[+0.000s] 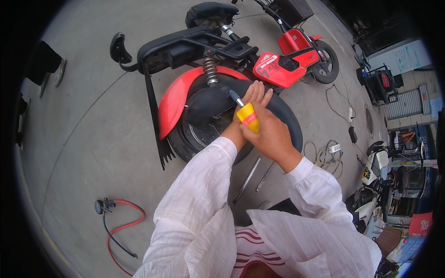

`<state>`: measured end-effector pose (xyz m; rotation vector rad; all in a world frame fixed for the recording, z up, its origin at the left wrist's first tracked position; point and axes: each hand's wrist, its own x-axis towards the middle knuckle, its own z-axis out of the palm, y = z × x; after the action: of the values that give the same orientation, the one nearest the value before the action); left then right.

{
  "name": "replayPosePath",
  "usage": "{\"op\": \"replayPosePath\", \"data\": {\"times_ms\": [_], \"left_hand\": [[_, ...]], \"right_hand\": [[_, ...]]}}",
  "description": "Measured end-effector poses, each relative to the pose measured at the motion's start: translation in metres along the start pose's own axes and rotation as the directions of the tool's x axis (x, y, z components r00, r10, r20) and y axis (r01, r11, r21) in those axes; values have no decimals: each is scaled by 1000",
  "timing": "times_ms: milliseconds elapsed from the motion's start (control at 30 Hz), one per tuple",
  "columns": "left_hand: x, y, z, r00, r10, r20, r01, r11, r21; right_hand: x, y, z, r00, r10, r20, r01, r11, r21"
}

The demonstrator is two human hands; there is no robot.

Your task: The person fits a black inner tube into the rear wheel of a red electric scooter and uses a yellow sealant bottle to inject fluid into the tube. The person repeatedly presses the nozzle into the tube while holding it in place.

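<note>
Right-hand grip (272, 133) is wrapped round the yellow handle of a pointed tool (246, 112), the thumb near the handle's base; its bright shank and dark grey tip slant toward the upper left, over the rear wheel of a red scooter (176, 99) lying on its side. Just beneath the tool, the left hand (254, 94) reaches across with its fingers extended nearly straight and close together, over the black tyre (288, 121); whether it presses on the rubber cannot be told. The forearms, in loose white sleeves (194, 194), cross at the wrists, the right one on top. Above the wheel stands a coil spring (211, 72), and the front wheel (326, 63) lies well away to the upper right. On the concrete floor (83, 153), two slim metal bars (247, 180) rest just below the tyre. A looped cable (321, 160) lies to the right of them with a white block (334, 148), and a red hose (130, 224) with a round gauge (98, 206) curls at lower left. At the far left, someone's shoe (59, 74) shows below dark trousers; at the right edge is a parked white two-wheeler (376, 163).
</note>
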<state>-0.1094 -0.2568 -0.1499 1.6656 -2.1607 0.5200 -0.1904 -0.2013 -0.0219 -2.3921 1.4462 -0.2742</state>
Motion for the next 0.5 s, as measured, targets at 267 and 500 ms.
{"op": "replayPosePath", "data": {"times_ms": [267, 500], "left_hand": [[5, 6, 24, 1000, 9, 30, -9, 1000, 6], [0, 11, 38, 997, -81, -14, 80, 995, -53]], "right_hand": [[46, -20, -38, 986, -53, 156, 98, 952, -291], [64, -20, -43, 972, -77, 223, 153, 926, -346]]}}
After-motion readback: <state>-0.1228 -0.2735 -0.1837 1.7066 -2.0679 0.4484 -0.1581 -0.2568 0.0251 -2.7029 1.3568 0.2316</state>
